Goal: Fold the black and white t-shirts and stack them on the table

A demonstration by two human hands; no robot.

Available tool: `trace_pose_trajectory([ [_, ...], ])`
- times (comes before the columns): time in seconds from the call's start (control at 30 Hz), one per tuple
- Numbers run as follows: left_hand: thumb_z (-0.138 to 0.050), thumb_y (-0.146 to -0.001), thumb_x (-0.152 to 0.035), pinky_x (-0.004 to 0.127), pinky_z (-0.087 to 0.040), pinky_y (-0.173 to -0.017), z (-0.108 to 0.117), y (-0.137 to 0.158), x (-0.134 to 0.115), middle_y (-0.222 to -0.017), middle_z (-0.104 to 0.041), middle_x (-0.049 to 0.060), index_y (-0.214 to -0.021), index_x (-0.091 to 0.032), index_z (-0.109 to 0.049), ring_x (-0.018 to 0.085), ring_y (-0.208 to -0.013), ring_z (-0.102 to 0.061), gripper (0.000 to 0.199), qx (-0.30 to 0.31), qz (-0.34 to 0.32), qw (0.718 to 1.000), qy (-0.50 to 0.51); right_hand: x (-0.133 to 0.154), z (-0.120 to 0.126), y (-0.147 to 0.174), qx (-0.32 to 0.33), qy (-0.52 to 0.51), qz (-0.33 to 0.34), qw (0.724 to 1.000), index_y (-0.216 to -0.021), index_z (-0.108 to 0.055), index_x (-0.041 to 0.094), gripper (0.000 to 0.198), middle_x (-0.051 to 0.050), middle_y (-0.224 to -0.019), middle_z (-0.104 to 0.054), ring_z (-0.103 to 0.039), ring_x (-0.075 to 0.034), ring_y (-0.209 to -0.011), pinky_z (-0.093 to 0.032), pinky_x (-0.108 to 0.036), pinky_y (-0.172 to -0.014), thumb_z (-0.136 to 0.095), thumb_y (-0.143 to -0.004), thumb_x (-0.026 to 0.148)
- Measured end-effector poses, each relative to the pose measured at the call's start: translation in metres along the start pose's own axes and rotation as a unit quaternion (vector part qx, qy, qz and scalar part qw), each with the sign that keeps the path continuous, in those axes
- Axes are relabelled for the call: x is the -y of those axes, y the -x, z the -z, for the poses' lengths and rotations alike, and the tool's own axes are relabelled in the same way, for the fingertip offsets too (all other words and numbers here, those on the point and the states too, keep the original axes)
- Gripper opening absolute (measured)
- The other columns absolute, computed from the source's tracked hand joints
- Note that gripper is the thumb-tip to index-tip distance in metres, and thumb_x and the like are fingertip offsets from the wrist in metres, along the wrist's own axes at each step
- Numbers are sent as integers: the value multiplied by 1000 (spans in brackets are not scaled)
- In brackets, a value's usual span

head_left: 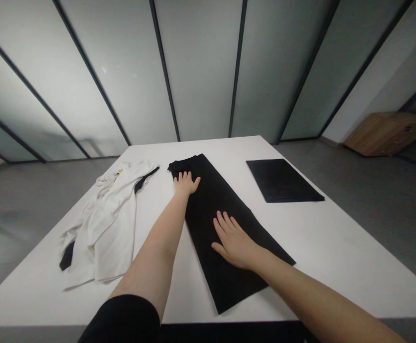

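A black garment (225, 190), folded into a long narrow strip, lies slantwise across the middle of the table. Its kind I cannot tell for sure; the far left end looks bunched. My left hand (186, 183) rests flat near that far end, fingers spread. Lower down, my right hand (234, 240) lies on the strip's nearer half with its palm down and fingers stretched out. Neither hand grips the cloth.
White clothes (111, 233) with some black pieces lie in a loose heap on the left of the white table (358, 267). A flat, neatly folded black stack of cloth (282, 181) sits at the right. Beyond stands a wooden cabinet (382, 133) by the frosted glass wall (200, 71).
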State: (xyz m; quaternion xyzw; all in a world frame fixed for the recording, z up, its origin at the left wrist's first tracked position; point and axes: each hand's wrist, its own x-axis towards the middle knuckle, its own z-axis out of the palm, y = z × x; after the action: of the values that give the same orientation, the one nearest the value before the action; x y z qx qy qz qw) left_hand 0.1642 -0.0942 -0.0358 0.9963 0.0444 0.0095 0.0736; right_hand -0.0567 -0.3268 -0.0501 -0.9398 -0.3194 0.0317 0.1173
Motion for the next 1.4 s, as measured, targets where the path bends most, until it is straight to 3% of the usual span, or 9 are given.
trace_pose_trajectory([
  [0.13,-29,-103,-70,61,-21,-132,0,-2,-2,-178,-30,14,-171,-18,-36,39,-166,-21,86,-7,1,1000,-1,1,2,4,11,-3,14,1000,-169,-36,3,82,-28,-176,-18,-14,-45,-165,-24,-65,-132,-48,-109,57],
  [0.3,-31,-105,-67,60,-23,-132,1,3,-2,-176,-35,15,-168,-17,-42,39,-165,-23,81,-23,-14,1000,2,-5,6,1,14,-16,29,999,-169,-38,5,75,-26,-177,-22,-19,-43,-165,-26,-64,-131,-45,-111,53],
  [0.4,-27,-111,-55,49,-30,-130,2,11,-1,-167,-51,15,-159,-16,-54,33,-158,-41,67,-66,-33,997,24,-5,10,-1,18,-24,30,999,-167,-40,5,68,-26,-176,-26,-22,-40,-165,-28,-63,-131,-39,-113,46],
  [0.5,-23,-113,-41,40,-43,-121,5,20,-1,-149,-66,15,-147,-16,-62,27,-138,-61,57,-113,-42,992,37,-4,12,-1,23,-23,28,999,-166,-42,3,67,-28,-175,-26,-23,-40,-165,-28,-63,-131,-38,-113,43],
  [0.63,-31,-111,-41,43,-46,-116,8,31,-7,-136,-71,17,-135,-16,-67,30,-129,-66,49,-91,-44,995,-1,-4,8,-1,9,-28,20,999,-166,-43,5,66,-26,-176,-27,-23,-40,-165,-28,-63,-131,-40,-112,42],
  [0.73,-31,-110,-42,52,-37,-125,4,42,-18,-153,-63,18,-145,-14,-62,34,-145,-54,54,-65,-41,997,-24,-5,4,0,-4,-26,20,999,-167,-42,7,65,-25,-176,-27,-24,-40,-165,-28,-63,-131,-41,-112,41],
  [0.83,-29,-108,-53,64,-27,-129,-6,59,-33,-171,-42,21,-162,-10,-47,43,-160,-34,71,-44,15,999,-18,-6,2,-1,-10,-21,23,999,-166,-43,7,64,-25,-176,-28,-25,-41,-164,-30,-63,-131,-41,-111,40],
  [0.93,-25,-106,-61,67,-23,-129,-16,73,-44,-176,-30,24,-169,-6,-35,46,-164,-21,84,-51,55,997,2,-6,3,-1,-4,-17,26,1000,-165,-45,7,63,-25,-175,-30,-26,-41,-164,-31,-63,-130,-41,-111,39],
  [1.4,-29,-101,-67,72,-15,-130,-6,62,-37,-179,-25,18,-171,-14,-33,42,-167,-17,88,-12,43,999,15,5,28,-1,45,-58,42,996,-158,-56,5,55,-24,-173,-37,-31,-40,-162,-35,-58,-130,-46,-111,31],
])
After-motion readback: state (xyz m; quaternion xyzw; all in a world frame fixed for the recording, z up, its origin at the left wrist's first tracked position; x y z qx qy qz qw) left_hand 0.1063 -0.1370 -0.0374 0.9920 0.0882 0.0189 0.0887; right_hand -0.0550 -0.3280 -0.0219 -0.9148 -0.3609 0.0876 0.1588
